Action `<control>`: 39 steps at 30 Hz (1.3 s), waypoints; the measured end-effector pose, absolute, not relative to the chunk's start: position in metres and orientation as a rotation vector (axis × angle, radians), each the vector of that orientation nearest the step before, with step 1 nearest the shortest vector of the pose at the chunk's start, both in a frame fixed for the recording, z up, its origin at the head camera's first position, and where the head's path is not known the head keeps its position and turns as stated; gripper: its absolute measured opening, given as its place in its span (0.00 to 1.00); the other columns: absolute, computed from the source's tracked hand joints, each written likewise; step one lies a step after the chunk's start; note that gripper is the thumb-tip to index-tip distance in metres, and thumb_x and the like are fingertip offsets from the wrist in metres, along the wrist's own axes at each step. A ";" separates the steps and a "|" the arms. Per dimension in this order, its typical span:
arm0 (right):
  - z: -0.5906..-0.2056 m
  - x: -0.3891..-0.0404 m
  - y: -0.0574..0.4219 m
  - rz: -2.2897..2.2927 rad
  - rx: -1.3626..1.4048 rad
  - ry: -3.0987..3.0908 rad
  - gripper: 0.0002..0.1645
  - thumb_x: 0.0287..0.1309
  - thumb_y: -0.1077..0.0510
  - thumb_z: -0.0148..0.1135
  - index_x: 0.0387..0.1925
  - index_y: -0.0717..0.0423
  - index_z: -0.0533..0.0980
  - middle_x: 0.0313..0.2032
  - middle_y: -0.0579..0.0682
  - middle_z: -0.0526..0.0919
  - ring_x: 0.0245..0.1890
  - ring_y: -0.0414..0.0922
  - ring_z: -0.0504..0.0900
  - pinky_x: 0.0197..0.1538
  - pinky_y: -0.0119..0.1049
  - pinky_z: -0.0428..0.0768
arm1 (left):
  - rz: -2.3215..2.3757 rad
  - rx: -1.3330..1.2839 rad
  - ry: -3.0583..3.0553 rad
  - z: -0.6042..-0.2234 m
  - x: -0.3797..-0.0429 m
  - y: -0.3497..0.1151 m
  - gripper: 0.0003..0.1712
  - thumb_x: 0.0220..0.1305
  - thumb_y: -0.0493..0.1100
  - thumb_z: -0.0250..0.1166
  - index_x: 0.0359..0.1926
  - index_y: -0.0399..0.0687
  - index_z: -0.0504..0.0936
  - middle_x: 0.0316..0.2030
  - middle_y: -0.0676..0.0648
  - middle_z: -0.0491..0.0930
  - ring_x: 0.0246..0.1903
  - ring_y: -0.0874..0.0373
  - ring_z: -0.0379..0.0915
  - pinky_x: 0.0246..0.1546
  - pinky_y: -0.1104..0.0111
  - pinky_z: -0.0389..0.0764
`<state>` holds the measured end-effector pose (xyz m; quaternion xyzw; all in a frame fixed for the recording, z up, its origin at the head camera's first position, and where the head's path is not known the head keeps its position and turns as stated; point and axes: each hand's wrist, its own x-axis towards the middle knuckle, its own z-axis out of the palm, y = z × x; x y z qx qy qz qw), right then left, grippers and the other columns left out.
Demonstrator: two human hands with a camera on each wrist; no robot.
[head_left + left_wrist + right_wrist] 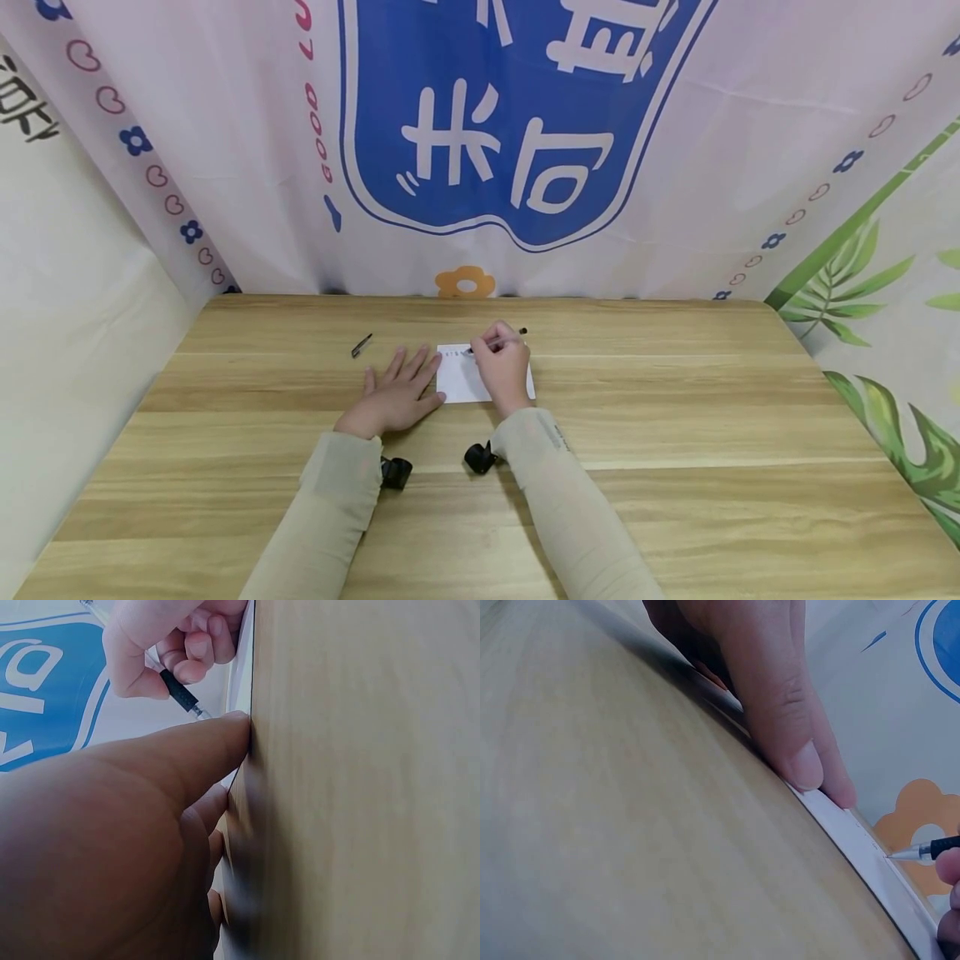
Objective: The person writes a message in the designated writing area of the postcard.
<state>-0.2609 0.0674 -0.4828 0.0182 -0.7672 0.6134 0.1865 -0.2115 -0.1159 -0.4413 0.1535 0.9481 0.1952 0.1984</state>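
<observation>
A white sheet of paper lies on the wooden table, with a short row of small dark marks along its top edge. My right hand pinches a pen with a black grip, its tip at the end of that row. In the right wrist view the metal pen tip meets the paper. My left hand lies flat with fingers spread, thumb and index fingertip pressing the sheet's left edge. Seen from the left wrist, the thumb rests on the paper's edge near the pen's black grip.
A dark pen cap lies on the table left of the paper, beyond the left hand. Black wrist devices sit by both cuffs. A printed curtain hangs behind the table's far edge.
</observation>
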 end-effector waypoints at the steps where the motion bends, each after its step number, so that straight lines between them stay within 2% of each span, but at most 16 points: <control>1: -0.483 -0.261 0.067 1.730 0.053 -2.161 0.11 0.54 0.65 0.63 0.19 0.56 0.73 0.18 0.47 0.79 0.18 0.41 0.77 0.22 0.30 0.71 | 0.549 0.430 2.653 -0.441 -0.211 -0.116 0.40 0.79 0.59 0.47 0.82 0.53 0.44 0.81 0.46 0.34 0.78 0.40 0.20 0.67 0.31 0.24; 31: -0.481 -0.260 0.066 1.706 0.042 -2.151 0.11 0.52 0.65 0.62 0.18 0.57 0.73 0.16 0.47 0.78 0.16 0.40 0.75 0.20 0.29 0.70 | 0.566 0.435 2.651 -0.441 -0.211 -0.116 0.40 0.79 0.59 0.47 0.82 0.53 0.43 0.81 0.46 0.34 0.78 0.41 0.19 0.67 0.31 0.23; 39: -0.480 -0.258 0.068 1.745 0.025 -2.102 0.10 0.54 0.66 0.62 0.19 0.57 0.74 0.18 0.48 0.78 0.17 0.41 0.76 0.21 0.30 0.71 | 0.567 0.421 2.643 -0.452 -0.216 -0.118 0.41 0.78 0.62 0.46 0.82 0.57 0.40 0.81 0.50 0.31 0.78 0.43 0.16 0.68 0.33 0.21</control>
